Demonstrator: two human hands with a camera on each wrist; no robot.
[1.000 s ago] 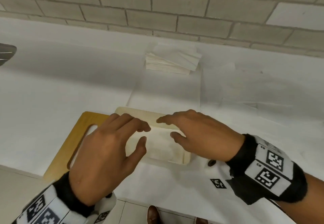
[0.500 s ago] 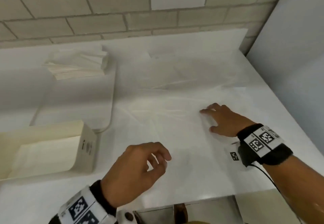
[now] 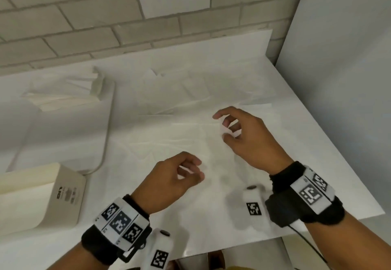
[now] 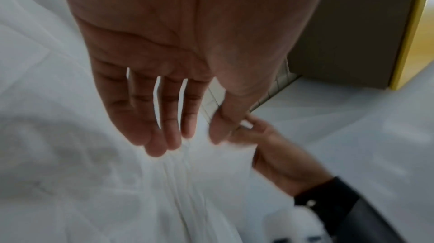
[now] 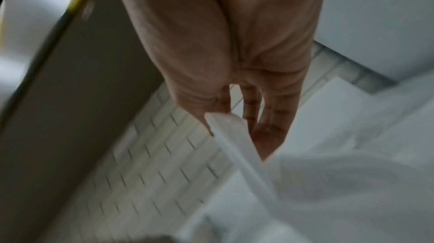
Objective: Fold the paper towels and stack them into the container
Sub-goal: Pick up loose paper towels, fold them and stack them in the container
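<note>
The right hand (image 3: 249, 140) pinches a raised edge of a white paper towel (image 3: 186, 134) between thumb and forefinger, the other fingers loosely curled; the right wrist view shows that lifted edge as a pale strip running from the fingertips (image 5: 265, 135) down to the rest of the sheet. The left hand (image 3: 171, 183) hangs over the near part of the same towel, fingers curled with thumb and forefinger close together; the left wrist view is blurred, the fingers (image 4: 162, 126) point down at the sheet, and it cannot be told whether they grasp it. The towel lies spread and creased across the white table (image 3: 330, 164), between the two hands. The container (image 3: 69, 195), a cream open-topped box, stands at the left near edge, well apart from the hands; a stack of paper towels (image 3: 63, 94) sits farther back on the left, near the brick wall (image 3: 105, 15).
</note>
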